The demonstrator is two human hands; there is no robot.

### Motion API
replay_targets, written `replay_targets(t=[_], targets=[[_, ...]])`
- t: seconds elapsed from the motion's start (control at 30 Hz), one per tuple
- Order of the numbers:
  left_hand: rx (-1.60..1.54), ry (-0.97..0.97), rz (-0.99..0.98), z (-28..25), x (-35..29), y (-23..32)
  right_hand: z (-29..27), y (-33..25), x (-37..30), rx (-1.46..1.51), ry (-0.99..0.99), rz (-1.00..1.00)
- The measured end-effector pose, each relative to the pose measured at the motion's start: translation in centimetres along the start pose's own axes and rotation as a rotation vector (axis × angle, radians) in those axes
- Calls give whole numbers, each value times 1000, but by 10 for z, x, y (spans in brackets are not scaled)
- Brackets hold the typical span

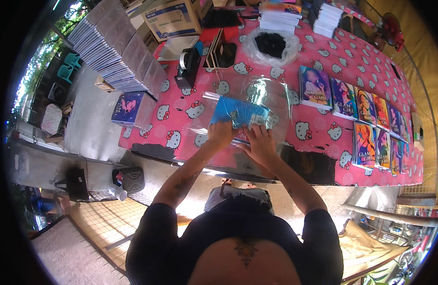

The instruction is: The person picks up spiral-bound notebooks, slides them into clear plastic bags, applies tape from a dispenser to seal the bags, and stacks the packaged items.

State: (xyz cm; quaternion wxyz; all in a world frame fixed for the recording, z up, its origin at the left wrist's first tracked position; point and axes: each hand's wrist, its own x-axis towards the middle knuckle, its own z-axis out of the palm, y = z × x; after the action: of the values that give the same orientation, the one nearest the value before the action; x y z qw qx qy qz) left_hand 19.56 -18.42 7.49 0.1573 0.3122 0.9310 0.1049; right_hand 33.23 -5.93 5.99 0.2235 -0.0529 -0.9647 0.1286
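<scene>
In front of me on the table lies a spiral notebook with a blue cover [227,108], covered by a shiny sheet of clear plastic wrap [271,95]. My left hand [221,134] is closed at the notebook's near left edge, fingers curled onto the plastic wrap. Just to its right, my right hand [260,144] grips the notebook's near edge through the film, thumb apart from the fingers. The fingertips of both hands are partly hidden. Beyond the film's left end stands a black tape dispenser [187,69].
The table has a pink cat-print cover [195,110]. Tall stacks of notebooks [119,52] rise at the left, near a purple notebook [129,108]. Colourful notebooks [316,85] lie in rows at the right. Farther back are a cardboard box [174,21] and a plastic bag with black contents [289,54].
</scene>
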Motion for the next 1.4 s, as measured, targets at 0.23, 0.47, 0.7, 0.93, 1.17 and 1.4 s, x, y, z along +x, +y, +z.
replay_targets(t=[0.23,0.47,0.7,0.93,1.17,1.4], targets=[[-10,469,465,28,-40,-5,26,57,59,95,-161,91],[-240,743,816,-6,-38,-26,-33,124,164,735,-739,338],[-1292,337,229,-29,12,-100,-61,93,151,1052,-637,495],[-410,788,1,-88,120,-210,-144,-3,147,335,-85,-409],[-1092,254,-323,-97,201,-250,-147,-55,158,326,-41,-265],[-722,723,-121,-80,216,-284,-126,-111,189,188,30,-396]])
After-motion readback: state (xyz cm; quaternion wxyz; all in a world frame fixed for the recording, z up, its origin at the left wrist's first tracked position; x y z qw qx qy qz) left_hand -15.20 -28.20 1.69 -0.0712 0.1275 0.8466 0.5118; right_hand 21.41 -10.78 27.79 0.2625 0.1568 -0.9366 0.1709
